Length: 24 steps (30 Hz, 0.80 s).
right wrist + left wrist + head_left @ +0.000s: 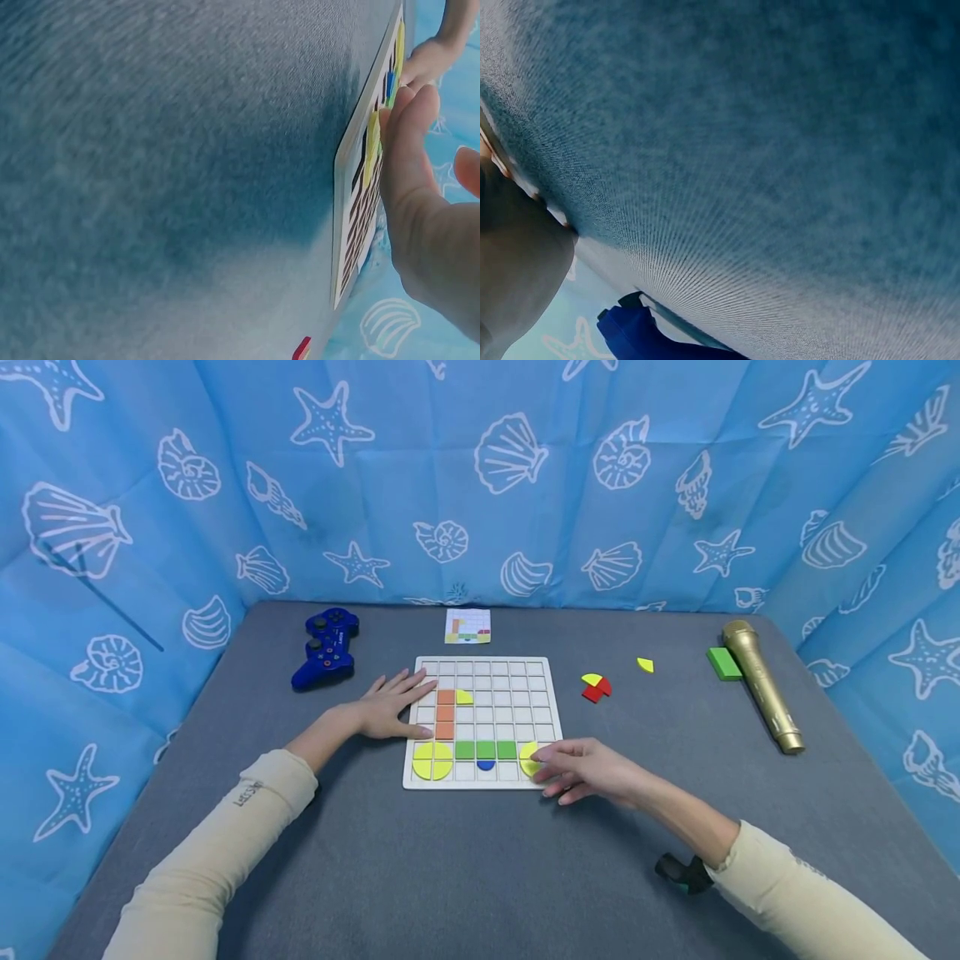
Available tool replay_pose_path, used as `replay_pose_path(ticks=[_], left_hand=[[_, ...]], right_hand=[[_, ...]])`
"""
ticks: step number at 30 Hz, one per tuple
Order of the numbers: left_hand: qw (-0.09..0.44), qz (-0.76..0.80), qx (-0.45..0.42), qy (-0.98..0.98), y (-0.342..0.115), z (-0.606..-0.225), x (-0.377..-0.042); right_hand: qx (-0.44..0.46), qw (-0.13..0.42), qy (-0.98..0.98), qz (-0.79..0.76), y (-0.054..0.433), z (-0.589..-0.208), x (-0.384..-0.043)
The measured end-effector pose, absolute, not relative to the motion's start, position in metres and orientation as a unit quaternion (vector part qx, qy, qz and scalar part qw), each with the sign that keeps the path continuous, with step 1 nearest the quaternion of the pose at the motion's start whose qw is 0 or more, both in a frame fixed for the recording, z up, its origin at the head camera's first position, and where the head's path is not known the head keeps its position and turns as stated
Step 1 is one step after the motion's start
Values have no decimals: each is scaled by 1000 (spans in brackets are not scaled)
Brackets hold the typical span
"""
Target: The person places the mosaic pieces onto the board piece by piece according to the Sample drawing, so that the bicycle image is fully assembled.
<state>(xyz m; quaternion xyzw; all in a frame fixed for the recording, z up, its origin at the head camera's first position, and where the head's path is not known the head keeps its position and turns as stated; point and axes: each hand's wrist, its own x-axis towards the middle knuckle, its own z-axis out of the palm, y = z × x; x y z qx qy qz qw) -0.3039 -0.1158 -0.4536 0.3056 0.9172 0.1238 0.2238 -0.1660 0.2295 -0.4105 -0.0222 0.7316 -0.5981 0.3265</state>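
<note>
A white grid board (517, 724) lies on the grey table. My left hand (390, 706) rests spread over its left edge, thumb near three orange squares (446, 710). A yellow quarter piece (465, 697) sits beside the top orange square. At the lower left, yellow quarter pieces form a circle (432, 761). Three green squares (486, 750) run along one row, with a blue half-round piece (486, 765) below. My right hand (588, 770) is over the board's lower right corner, fingertips at yellow pieces (527, 752), partly hidden. In the right wrist view its thumb stands apart from the fingers.
Right of the board lie red pieces (592, 693) with a yellow one, and a lone yellow quarter piece (646, 665). A patterned card (468, 626) lies behind the board. A blue game controller (327, 647) is left; a green block (723, 663) and gold microphone (763, 687) are right.
</note>
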Motion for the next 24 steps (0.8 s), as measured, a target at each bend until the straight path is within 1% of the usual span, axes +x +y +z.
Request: replay_pose_path(ticks=[7,14,17,24], left_hand=[[222,127,308,916,-116,-452,-303],[225,120,307,917,-116,-452,-302],[222,125,309,916,-116,-451,-301],[221,127,310,916,-115,-447,-298]], right_hand=[[-18,338,717,-610,242,-414,-176],[33,342,672,-655,258,-412,-195],[47,329,660,-674,269,-410,-204],[78,275,640,-713,298,-406,-224]])
